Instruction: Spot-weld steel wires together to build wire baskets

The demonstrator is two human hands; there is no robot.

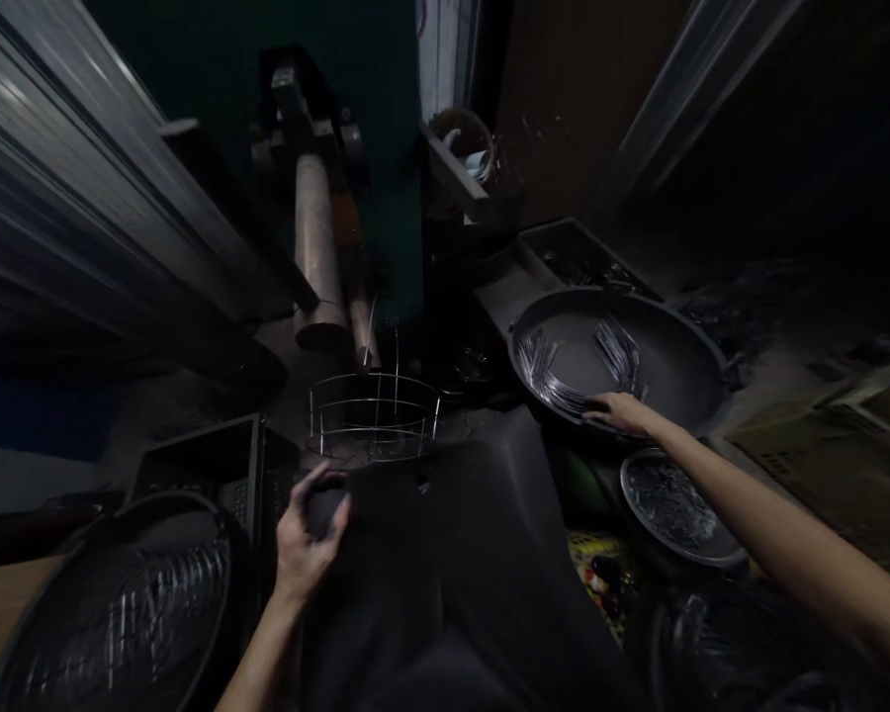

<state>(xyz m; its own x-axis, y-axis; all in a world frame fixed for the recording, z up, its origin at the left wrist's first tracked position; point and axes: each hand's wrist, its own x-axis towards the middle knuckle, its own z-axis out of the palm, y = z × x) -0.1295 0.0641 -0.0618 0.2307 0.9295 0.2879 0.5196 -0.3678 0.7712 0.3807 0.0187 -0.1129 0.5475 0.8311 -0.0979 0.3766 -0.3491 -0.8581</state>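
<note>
A round wire frame (377, 402), with several thin rings and uprights, stands in front of the machine. My left hand (306, 544) is just below it, thumb and fingers curved apart and nothing visible between them. Whether a fingertip touches the frame's lower edge I cannot tell. Over on the right, my right hand (621, 411) reaches into a wide round tray (674, 366). Its fingers are drawn together on the near end of a bundle of bent wires (545, 376); their tips are dim and partly hidden. A second group of bent wires (617, 354) lies farther inside the tray.
A green machine with a thick cylindrical arm (315, 247) rises ahead. To the left are a crate (193, 450) and a round tray of metal pieces (130, 613). Below my right arm sits a bowl of small wire pieces (671, 504). Dark cloth (445, 554) covers my lap.
</note>
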